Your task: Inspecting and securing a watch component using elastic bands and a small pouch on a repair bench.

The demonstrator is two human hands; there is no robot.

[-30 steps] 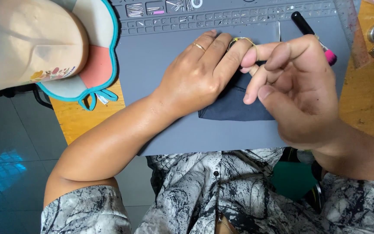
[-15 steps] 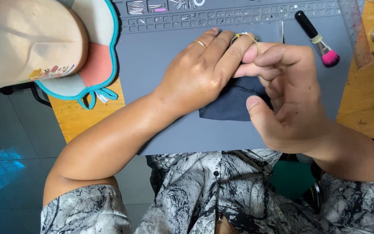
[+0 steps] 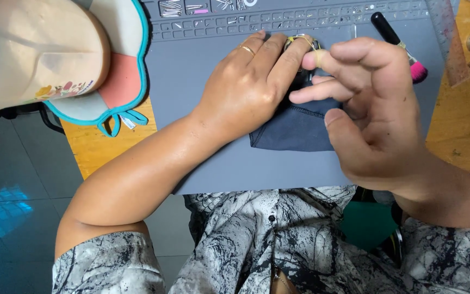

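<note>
Left hand [image 3: 246,92] is flat on the cloth [image 3: 295,128], palm down, fingers stretched forward, index tip on a small metal ring [image 3: 300,39] at the cloth's top end; pressing, not grasping. Right hand [image 3: 379,117] hovers over the cloth's right side, fingers half curled, thumb and middle finger low near the stitched edge. Its index tip meets the left index at the ring, and something small and yellowish sits at that fingertip; I can't tell what it is, or whether the right hand is pinching it or just touching. The cloth is dark blue, folded, lying on the grey mat [image 3: 202,163] at centre, mostly hidden under both hands; only the lower left corner and bottom edge show clearly. A pink-tipped brush [image 3: 395,43] lies just beyond the right fingers, a ruler [image 3: 446,38] past it near the mat's right edge, and a cream mug [image 3: 28,51] sits on a teal-edged coaster [image 3: 123,81] far left. Risks as I read it: the ring is only held by one fingertip, so if the left index lifts or rolls, it slides off the cloth and the alignment goes. The mat looks smooth, so a sideways push from the right hand could drag the whole fold out from under the palm. The right knuckles are close to the brush, and a wide move would knock it. My view of the contact point is blocked by fingers, so I'm judging it half blind.
</note>
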